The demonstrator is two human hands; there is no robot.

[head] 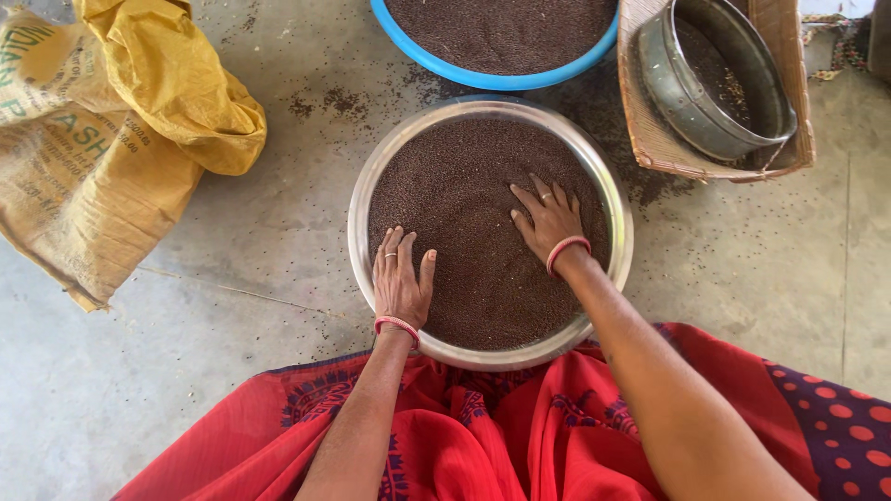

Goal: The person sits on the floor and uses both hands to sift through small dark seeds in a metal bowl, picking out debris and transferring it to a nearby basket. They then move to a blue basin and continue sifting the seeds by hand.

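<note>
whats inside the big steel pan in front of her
The steel pan is filled with small dark brown seeds. The left hand and right hand rest flat on them. The pan's bottom is covered by the seeds.

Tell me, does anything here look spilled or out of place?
Yes. Dark seeds lie scattered on the concrete floor around the steel basin and blue tub, densest between them. A round sieve also sits tilted in a woven tray.
</note>
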